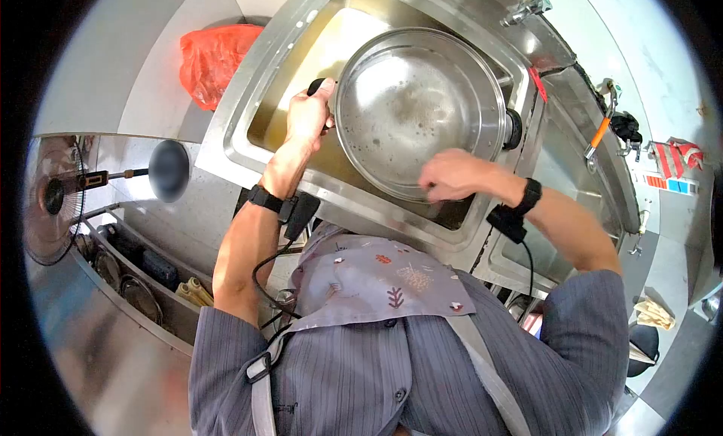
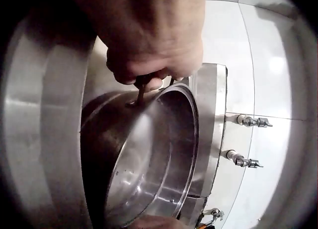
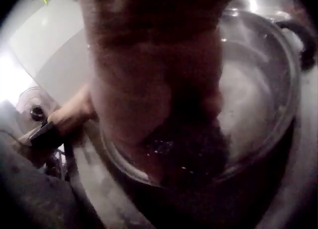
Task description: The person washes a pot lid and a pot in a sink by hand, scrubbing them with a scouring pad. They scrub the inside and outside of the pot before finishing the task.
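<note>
A large round steel pot [image 1: 407, 112] with black side handles lies tilted in the sink, its inside facing the head camera. My left hand [image 1: 307, 120] grips the handle on its left side; in the left wrist view the fingers of that hand [image 2: 154, 45] curl round the handle above the rim. At the pot's near right rim is my right hand [image 1: 456, 175], blurred, with curled fingers. In the right wrist view, a dark mass with small glints [image 3: 191, 157] shows under the right hand [image 3: 154, 85]; its exact nature is too dark to tell.
The steel sink [image 1: 260, 120] surrounds the pot, with a second basin [image 1: 561, 172] at the right. Taps [image 1: 527, 8] line the wall. A red plastic bag [image 1: 213, 63] lies left of the sink. A fan [image 1: 54, 196] and a drawer of utensils [image 1: 139, 266] stand farther left.
</note>
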### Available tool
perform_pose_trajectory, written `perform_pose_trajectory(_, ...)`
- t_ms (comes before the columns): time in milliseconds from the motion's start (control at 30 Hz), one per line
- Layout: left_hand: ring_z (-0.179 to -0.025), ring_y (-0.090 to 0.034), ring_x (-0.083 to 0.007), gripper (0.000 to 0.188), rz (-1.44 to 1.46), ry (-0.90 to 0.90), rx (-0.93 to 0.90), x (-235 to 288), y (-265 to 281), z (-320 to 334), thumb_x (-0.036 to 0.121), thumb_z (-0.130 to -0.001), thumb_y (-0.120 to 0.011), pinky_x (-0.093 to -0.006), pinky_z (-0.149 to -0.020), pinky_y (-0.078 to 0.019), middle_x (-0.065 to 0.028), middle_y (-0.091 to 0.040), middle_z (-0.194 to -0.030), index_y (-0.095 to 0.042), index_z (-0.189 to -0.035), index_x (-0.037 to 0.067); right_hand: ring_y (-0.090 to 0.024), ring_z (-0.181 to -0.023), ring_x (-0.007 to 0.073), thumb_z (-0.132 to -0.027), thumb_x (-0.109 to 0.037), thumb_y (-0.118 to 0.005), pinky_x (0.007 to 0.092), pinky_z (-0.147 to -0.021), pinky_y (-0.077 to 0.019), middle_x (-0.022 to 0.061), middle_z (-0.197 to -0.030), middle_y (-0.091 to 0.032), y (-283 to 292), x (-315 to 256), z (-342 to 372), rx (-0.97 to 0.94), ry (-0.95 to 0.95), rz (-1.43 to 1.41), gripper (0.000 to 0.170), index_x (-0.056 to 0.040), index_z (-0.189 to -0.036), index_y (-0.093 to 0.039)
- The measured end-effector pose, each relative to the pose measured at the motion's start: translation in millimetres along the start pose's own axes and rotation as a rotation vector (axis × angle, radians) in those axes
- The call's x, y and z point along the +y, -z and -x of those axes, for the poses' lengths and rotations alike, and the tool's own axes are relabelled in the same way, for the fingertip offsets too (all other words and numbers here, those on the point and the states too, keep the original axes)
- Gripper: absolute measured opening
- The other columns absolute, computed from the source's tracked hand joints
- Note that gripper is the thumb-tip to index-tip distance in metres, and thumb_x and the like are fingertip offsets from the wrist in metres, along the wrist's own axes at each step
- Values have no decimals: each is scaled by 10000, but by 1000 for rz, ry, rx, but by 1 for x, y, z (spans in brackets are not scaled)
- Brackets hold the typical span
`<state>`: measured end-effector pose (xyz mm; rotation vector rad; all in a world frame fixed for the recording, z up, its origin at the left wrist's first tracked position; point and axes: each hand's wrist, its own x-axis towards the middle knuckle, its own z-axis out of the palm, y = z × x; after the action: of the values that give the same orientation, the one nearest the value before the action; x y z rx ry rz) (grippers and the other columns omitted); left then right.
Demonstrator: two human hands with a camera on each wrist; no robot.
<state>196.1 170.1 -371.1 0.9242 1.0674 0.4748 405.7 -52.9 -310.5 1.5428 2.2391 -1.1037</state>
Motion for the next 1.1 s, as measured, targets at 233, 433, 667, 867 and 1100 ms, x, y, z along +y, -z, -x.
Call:
perform_pose_trajectory(233, -442, -453, -124, 347, -65, -52, 43, -1, 2, -6, 364, -1005, -732, -324, -435, -340, 13, -499, -552, -645, -853, 65, -682, -775, 437, -798, -235, -660, 546, -676, -525, 212, -830, -704, 12, -39, -70, 352, 70, -159, 219, -55, -900, -735)
perform_pose_trajectory(433, -444, -442, -116, 343, -85, -57, 44, -3, 3, -10, 375, -999, -734, -314, -436, -320, 10, -514, -564, -650, -845, 80, -705, -818, 413, -720, -193, -733, 537, -678, -557, 173, -804, -710, -2, 2, 30, -8, -50, 106, 176, -103, -868, -757)
perform_pose_trajectory(667, -441, -435, -110, 326, -88, -70, 27, -7, 4, -12, 355, -1013, -715, -314, -427, -308, 25, -498, -562, -643, -841, 87, -683, -953, 381, -804, -244, -724, 487, -793, -568, 101, -916, -719, 2, -37, -20, -54, -8, 143, 159, -112, -887, -758)
perform_pose_trajectory(867, -440, -431, -98, 323, -42, -53, 17, -3, 4, -11, 350, -1008, -732, -300, -428, -314, 31, -503, -568, -654, -859, 75, -738, -835, 400, -746, -120, -661, 514, -684, -594, 154, -809, -741, 1, -19, 11, -1, -8, 223, 156, -89, -841, -781)
perform_pose_trajectory(1100, -433, -434, -100, 326, -95, -40, 8, 7, 2, 2, 362, -1014, -723, -297, -423, -326, 33, -497, -563, -666, -899, 63, -737, -850, 337, -776, -142, -686, 473, -694, -612, 118, -808, -747, 46, 57, 64, -27, -274, 633, 100, -90, -764, -771)
